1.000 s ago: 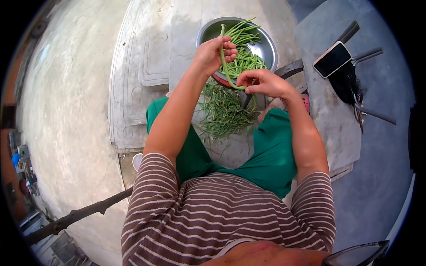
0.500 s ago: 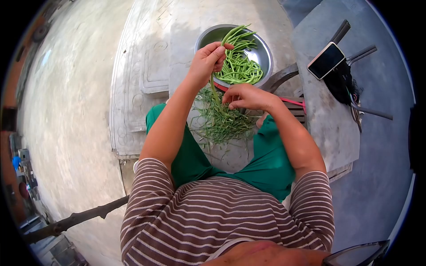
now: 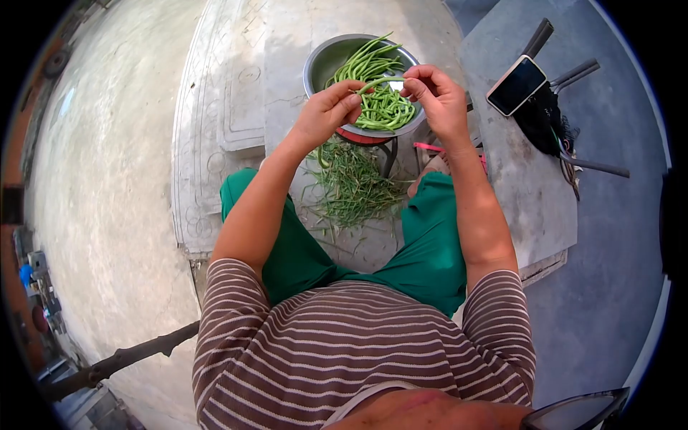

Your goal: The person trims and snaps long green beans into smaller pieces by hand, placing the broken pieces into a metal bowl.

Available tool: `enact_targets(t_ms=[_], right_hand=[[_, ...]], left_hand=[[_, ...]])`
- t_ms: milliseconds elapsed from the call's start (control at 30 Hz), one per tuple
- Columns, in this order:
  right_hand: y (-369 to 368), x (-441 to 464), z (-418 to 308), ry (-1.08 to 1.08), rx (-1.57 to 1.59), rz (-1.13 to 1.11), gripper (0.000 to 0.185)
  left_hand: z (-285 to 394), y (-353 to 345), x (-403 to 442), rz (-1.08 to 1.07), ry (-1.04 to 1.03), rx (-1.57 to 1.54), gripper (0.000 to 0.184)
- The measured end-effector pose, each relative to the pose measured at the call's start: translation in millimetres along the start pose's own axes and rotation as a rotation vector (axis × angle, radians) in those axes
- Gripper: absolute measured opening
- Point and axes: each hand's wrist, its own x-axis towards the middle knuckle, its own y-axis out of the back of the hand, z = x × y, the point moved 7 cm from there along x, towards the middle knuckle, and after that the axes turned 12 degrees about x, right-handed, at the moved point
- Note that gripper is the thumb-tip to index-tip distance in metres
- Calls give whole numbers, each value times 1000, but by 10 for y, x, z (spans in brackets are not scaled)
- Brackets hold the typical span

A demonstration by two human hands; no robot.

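Note:
A long green bean (image 3: 385, 80) stretches between my two hands, over a metal bowl (image 3: 314, 70). My left hand (image 3: 331, 109) pinches its left end. At its right end, the thumb and fingers of my right hand (image 3: 438, 100) are closed on it. Inside the bowl, whole long beans (image 3: 365, 63) lie toward the back and short bean pieces (image 3: 383, 111) toward the front. The bowl rests on a red-topped stool (image 3: 362, 138). Below it, a heap of green trimmings (image 3: 355, 188) lies on the ground between my legs.
On a grey slab at the right lie a phone (image 3: 516, 85) and a black cloth item (image 3: 539, 123) beside dark metal bars (image 3: 577, 73). A wooden branch (image 3: 129, 357) extends at the lower left. Something pink (image 3: 428, 147) shows right of the stool.
My right hand has risen from above the trimmings to the bowl's right side and now grips the bean. My left hand has moved slightly down, and the bean now lies nearly level.

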Motion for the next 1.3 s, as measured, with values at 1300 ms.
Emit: enact_targets(t_ms=[1300], right_hand=[[-451,-132,116,-383,548,-34,12]], left_hand=[[338,-12,179,377,-113,-445,12]])
